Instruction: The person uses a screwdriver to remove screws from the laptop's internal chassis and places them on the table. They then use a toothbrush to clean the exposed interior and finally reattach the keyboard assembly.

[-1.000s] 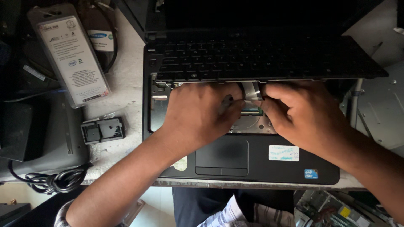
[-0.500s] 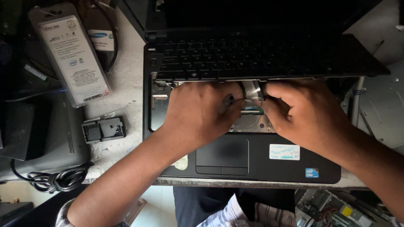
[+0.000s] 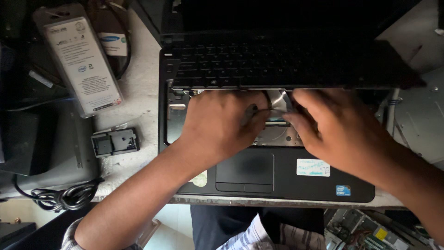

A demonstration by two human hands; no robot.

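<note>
Black keyboard (image 3: 277, 65) lifted – overhangs ribbon cable (image 3: 277, 99); hands crowd it.

A black laptop (image 3: 277, 185) with a black keyboard (image 3: 277, 62) and silver ribbon cable (image 3: 279, 99) sits on a speckled off-white tabletop (image 3: 138, 97). Its palm rest carries a white sticker (image 3: 313, 167) and a blue one (image 3: 342, 190); a black cord (image 3: 64, 196) lies nearby.
</note>
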